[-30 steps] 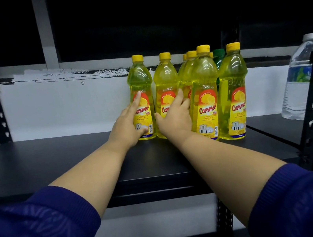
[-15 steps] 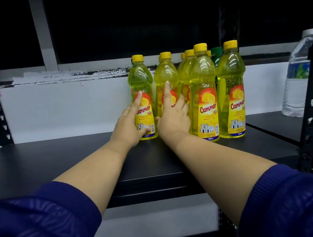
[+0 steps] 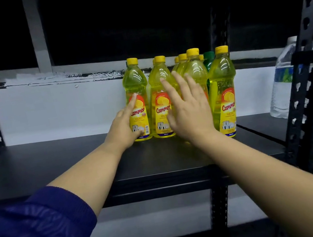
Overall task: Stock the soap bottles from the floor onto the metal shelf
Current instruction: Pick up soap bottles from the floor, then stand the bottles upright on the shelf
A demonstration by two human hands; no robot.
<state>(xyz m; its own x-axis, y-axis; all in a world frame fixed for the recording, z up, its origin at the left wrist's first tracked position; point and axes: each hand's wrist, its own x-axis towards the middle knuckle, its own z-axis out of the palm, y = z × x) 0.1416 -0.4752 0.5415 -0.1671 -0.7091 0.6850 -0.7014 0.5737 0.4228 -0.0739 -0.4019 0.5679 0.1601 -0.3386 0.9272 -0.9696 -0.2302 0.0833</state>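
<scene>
Black metal shelf (image 3: 56, 166), upper tier. Cluster of yellow soap bottles (image 3: 224, 94) stands upright toward its right half, one green-capped bottle (image 3: 209, 59) at the back. Left hand (image 3: 123, 127) cups the lower side of the leftmost bottle (image 3: 137, 101), fingers on the label, not closed around it. Right hand (image 3: 188, 107) is spread flat, fingers splayed, in front of the middle bottles; contact unclear. Clear water bottle (image 3: 282, 84) well apart at right.
</scene>
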